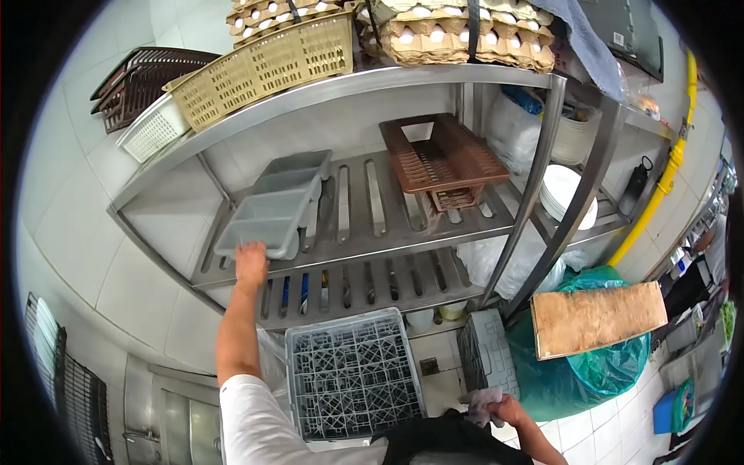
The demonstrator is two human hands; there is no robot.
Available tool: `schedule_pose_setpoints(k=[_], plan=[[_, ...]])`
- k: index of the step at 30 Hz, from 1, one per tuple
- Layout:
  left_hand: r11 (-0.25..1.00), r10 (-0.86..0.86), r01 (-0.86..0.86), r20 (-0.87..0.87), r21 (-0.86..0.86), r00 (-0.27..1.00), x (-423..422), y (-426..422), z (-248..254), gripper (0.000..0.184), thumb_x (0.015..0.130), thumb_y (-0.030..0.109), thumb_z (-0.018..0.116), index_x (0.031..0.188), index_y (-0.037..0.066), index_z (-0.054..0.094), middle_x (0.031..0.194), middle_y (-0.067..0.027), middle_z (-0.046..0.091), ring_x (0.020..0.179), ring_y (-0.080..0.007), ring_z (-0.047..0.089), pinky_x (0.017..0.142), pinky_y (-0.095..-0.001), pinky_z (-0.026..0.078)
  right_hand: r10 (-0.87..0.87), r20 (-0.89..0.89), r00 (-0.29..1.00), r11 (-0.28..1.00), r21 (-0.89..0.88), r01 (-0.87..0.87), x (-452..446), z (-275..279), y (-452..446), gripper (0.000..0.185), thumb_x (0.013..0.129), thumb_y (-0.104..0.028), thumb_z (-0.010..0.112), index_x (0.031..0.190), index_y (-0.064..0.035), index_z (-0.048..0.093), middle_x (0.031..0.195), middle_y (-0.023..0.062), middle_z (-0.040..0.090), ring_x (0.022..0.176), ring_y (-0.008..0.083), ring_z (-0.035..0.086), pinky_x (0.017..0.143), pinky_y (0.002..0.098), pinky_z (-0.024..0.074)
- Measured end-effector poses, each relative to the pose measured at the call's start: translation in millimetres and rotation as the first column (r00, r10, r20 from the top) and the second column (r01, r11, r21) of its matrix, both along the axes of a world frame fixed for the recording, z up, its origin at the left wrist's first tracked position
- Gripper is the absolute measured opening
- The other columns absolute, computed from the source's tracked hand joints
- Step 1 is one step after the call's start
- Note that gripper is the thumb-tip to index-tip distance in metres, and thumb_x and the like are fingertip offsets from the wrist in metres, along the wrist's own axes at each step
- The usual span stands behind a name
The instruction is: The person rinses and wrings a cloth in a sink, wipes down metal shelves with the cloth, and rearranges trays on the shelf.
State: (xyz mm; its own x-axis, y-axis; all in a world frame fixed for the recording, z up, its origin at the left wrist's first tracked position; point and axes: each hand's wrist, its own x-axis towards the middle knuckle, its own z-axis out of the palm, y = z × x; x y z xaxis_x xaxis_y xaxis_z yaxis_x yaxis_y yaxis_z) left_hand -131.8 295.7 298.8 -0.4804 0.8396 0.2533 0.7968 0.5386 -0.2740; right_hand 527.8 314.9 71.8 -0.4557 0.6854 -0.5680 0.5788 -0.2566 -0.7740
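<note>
My left hand (252, 265) reaches out to the shelf, its fingers hooked over the near end of a grey cutlery tray (267, 213) with several compartments. The tray lies on the slotted metal shelf (356, 252). Low at the right, close to my body, my right hand (509, 412) is closed on a crumpled greyish cloth (482, 401). To the right of the tray, on the same shelf, sits a brown plastic dish rack (442, 159).
Egg cartons (457, 39) and a yellow basket (267, 70) fill the top shelf. A grey glass rack (353, 376) is below. A wooden board (601, 319) rests on a bin with a green bag (570, 387). White plates (570, 194) and a yellow pipe (655, 198) are right.
</note>
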Motion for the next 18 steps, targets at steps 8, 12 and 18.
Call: schedule_pose_setpoints(k=[8, 12, 18], plan=[[0.923, -0.358, 0.327, 0.143, 0.202, 0.923, 85, 13, 33, 0.025, 0.075, 0.014, 0.067, 0.088, 0.003, 0.048, 0.094, -0.0179, 0.057, 0.087, -0.0392, 0.056, 0.07, -0.0459, 0.046, 0.005, -0.025, 1.0, 1.0, 0.005, -0.005, -7, -23, -11, 0.028, 0.074, -0.02, 0.068, 0.096, -0.0034, 0.067, 0.09, 0.0097, 0.068, 0.085, 0.0182, 0.063, 0.078, 0.0311, 0.0474], [0.885, -0.41, 0.363, 0.119, 0.291, 0.904, 116, 30, 72, 0.027, 0.075, 0.014, 0.067, 0.088, 0.002, 0.047, 0.093, -0.0196, 0.057, 0.086, -0.0407, 0.056, 0.069, -0.0476, 0.045, -0.007, 0.032, 0.999, 1.0, 0.021, 0.006, -17, 15, -18, 0.026, 0.073, -0.018, 0.069, 0.093, -0.0018, 0.068, 0.089, 0.01, 0.068, 0.083, 0.018, 0.063, 0.077, 0.031, 0.0479], [0.829, -0.521, 0.502, 0.015, 0.247, 0.854, 171, 90, 112, 0.03, 0.075, 0.015, 0.067, 0.094, 0.001, 0.047, 0.095, -0.0198, 0.057, 0.087, -0.0407, 0.057, 0.07, -0.047, 0.047, -0.082, -0.052, 0.995, 0.997, -0.014, 0.081, -5, 9, -29, 0.026, 0.072, -0.018, 0.07, 0.093, -0.0021, 0.068, 0.089, 0.0084, 0.068, 0.083, 0.0166, 0.062, 0.077, 0.0313, 0.048]])
